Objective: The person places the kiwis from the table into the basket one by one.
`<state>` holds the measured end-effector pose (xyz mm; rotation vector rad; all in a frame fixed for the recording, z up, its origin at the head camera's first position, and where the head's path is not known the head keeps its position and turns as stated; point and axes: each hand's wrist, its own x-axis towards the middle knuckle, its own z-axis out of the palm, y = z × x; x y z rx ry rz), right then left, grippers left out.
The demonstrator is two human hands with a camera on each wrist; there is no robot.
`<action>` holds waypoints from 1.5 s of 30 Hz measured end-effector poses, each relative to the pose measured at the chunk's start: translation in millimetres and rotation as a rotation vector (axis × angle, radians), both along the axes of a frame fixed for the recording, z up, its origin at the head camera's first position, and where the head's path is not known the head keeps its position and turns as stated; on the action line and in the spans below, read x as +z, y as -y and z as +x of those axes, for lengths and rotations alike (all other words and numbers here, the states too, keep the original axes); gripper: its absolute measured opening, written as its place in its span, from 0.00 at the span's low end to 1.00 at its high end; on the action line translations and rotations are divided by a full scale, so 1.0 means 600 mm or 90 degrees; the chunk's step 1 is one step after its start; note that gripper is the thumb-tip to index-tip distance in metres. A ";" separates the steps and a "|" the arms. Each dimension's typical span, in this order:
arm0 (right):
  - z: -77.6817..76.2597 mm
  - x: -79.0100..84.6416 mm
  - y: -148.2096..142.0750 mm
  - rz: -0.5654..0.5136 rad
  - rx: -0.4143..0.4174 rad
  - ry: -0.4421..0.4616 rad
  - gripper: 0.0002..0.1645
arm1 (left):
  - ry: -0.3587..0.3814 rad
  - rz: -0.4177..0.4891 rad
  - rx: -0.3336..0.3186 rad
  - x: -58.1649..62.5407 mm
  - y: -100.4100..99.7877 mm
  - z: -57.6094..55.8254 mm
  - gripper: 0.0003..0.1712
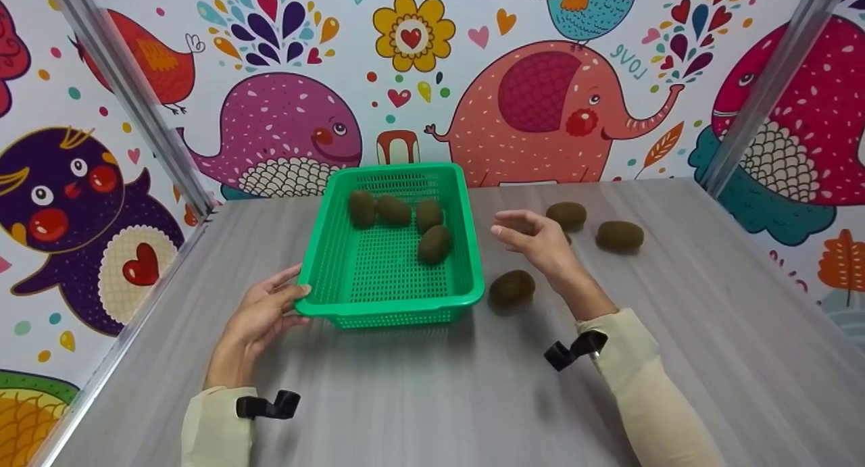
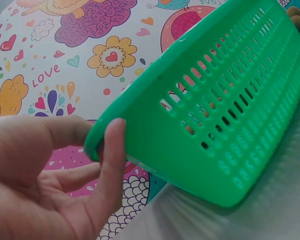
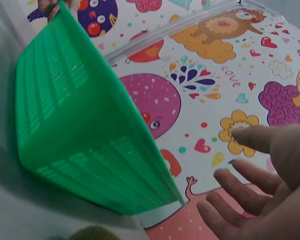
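Observation:
A green plastic basket (image 1: 392, 309) with slotted sides stands toward the back of the table. My left hand (image 1: 260, 316) pinches its near left corner, and the left wrist view shows the thumb on the rim (image 2: 112, 112). Inside the basket lie several brown kiwis (image 1: 434, 244), grouped toward its back and right. To the right of the basket is my right hand (image 1: 538, 245), its fingers spread and slightly bent, with nothing between them in the right wrist view. One kiwi (image 1: 511, 289) lies near the basket's front right corner, just below that hand.
Beyond the right hand lie a kiwi (image 1: 566, 215) and another kiwi (image 1: 620, 236) farther right; part of one more shows beside the wrist. A wall with cartoon animals (image 1: 540, 115) rises behind the grey table (image 1: 405, 399), with metal posts (image 1: 770, 82) at both back corners.

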<state>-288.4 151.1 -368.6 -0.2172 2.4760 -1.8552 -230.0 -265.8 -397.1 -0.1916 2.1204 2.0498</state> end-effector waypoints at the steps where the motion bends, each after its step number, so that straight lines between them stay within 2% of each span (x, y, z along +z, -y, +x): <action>1: 0.000 -0.003 -0.004 0.008 0.010 -0.002 0.35 | 0.001 0.000 0.000 0.000 0.000 0.000 0.39; 5: -0.001 -0.016 -0.022 0.027 0.059 -0.008 0.35 | 0.001 0.007 -0.005 0.000 -0.001 -0.001 0.40; 10: -0.008 -0.029 -0.040 -0.014 0.093 0.006 0.35 | 0.000 0.010 -0.004 0.000 0.000 -0.001 0.40; 18: -0.013 -0.040 -0.058 -0.037 0.090 0.050 0.40 | -0.005 0.014 -0.016 -0.002 0.001 0.000 0.40; 27: -0.022 -0.056 -0.071 -0.038 0.103 0.091 0.38 | -0.004 0.011 -0.013 -0.002 0.004 0.002 0.40; 45: -0.027 -0.075 -0.086 0.019 0.077 0.119 0.37 | 0.000 0.005 -0.011 0.000 0.001 0.000 0.41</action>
